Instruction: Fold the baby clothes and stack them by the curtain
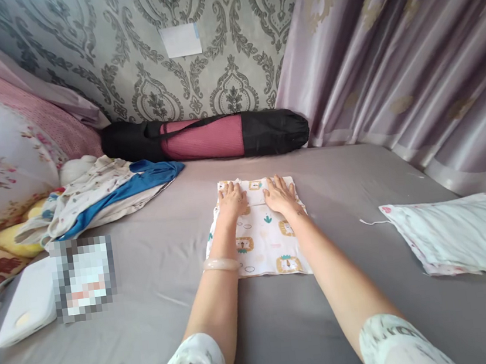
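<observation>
A white cloth point(263, 243) printed with lion faces and small green plants lies on the grey sheet, its far part folded over into a band. My left hand point(232, 200) rests palm down on the left of that band, fingers spread and pointing away from me. On the band's right side my right hand point(280, 194) lies flat too, its fingers apart. Neither hand grips the cloth. A pale bangle circles my left forearm.
A rolled pink mat in a black bag point(202, 138) lies along the wall. Crumpled clothes point(107, 193), a white device point(29, 300) and a blurred-out item point(87, 278) are at left. Folded pale fabric point(466, 234) lies at right, below the curtain point(369, 54).
</observation>
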A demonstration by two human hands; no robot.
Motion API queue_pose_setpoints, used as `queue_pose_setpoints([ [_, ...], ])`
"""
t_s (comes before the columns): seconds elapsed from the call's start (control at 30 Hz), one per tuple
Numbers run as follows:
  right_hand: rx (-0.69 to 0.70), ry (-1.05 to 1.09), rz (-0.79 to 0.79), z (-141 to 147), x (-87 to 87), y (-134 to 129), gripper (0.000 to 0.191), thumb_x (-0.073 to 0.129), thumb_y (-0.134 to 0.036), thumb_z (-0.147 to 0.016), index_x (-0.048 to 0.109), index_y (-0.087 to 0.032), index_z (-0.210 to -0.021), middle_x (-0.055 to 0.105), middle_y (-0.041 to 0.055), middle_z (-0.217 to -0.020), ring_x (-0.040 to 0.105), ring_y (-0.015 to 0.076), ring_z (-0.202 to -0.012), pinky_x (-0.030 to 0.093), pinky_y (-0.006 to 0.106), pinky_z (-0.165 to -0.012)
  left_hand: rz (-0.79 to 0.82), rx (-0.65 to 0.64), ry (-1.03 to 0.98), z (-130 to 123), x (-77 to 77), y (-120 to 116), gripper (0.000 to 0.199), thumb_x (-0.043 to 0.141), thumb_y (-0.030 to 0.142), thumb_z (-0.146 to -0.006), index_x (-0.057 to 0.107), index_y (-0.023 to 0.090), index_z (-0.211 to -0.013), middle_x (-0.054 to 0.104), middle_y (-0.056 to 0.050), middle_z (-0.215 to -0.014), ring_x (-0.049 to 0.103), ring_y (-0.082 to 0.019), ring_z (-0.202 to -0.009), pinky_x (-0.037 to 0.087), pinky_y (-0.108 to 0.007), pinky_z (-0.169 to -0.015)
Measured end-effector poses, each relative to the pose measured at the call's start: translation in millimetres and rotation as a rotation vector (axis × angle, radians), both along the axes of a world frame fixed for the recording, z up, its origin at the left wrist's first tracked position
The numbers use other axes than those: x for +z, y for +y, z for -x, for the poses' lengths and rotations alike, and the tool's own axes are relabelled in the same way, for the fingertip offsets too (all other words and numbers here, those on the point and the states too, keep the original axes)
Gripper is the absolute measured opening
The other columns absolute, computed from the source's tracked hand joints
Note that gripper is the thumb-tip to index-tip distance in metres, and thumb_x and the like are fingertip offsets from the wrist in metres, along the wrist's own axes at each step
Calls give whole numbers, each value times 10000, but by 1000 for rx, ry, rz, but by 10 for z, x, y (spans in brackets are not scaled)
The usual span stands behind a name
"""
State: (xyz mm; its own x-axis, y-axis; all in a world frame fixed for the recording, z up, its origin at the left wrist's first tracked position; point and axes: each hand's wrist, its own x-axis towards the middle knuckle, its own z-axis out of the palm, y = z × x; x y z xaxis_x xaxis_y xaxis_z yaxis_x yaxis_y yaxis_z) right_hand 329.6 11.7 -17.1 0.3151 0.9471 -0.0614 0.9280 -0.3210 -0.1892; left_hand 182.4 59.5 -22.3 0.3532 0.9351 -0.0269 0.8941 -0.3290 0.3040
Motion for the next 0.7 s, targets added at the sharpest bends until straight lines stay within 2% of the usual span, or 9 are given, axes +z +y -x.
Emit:
queue_pose_setpoints([
  [0.1,79,-1,-41,147,34,70,556,235,-343,-995,287,-145,-1511,160,122,-1605,126,260,-1470,80,510,-1170,51,41,-22,121,98,2,469,364,256,-947,385,151,-1403,324,-141,-1539,295,-235,-1417,262,-391,-1131],
  [0.2,155,8,-84,320,-26,138,560,228,-363,-997,305,-138,-1504,186,118,-1600,140,256,-1467,85,504,-1171,96,141,-25,257,201,-10,489,475,330,-908,433,143,-1357,404,-167,-1473,400,-270,-1340,347,-353,-1058],
  [0.3,144,10,-76,423,-124,166,573,207,-376,-1000,288,-127,-1510,207,114,-1594,141,253,-1466,80,501,-1172,127,283,-9,386,283,0,526,582,461,-835,528,133,-1243,499,-188,-1370,445,-318,-1284,382,-376,-1014],
  [0.37,142,13,-64,437,-167,166,580,187,-381,-1003,269,-125,-1517,207,111,-1595,128,251,-1469,72,499,-1172,168,340,-2,466,315,33,512,644,462,-787,556,158,-1190,533,-171,-1339,461,-313,-1274,394,-368,-996],
  [0.47,153,11,-51,417,-173,172,580,198,-387,-1003,277,-121,-1512,220,122,-1590,145,264,-1463,84,507,-1165,273,361,-18,571,332,103,440,691,416,-752,580,192,-1114,598,-134,-1278,519,-283,-1233,424,-329,-944],
  [0.57,172,-28,-107,425,-114,248,520,297,-346,-989,407,-125,-1446,324,151,-1543,228,284,-1430,106,511,-1152,344,357,-43,631,333,147,353,702,373,-742,597,209,-1036,661,-108,-1191,581,-260,-1167,451,-305,-882],
  [0.63,228,-53,-197,469,-47,363,432,348,-294,-979,529,-167,-1350,427,136,-1478,320,270,-1378,123,489,-1145,357,359,-58,640,335,152,318,703,352,-740,603,212,-1008,685,-102,-1143,607,-252,-1134,459,-300,-861],
  [0.7,310,-32,-240,543,30,521,370,364,-266,-980,610,-213,-1252,514,104,-1400,411,245,-1305,191,452,-1121,365,363,-71,631,337,146,308,701,335,-738,608,212,-1004,700,-104,-1107,625,-253,-1106,465,-306,-853],
])
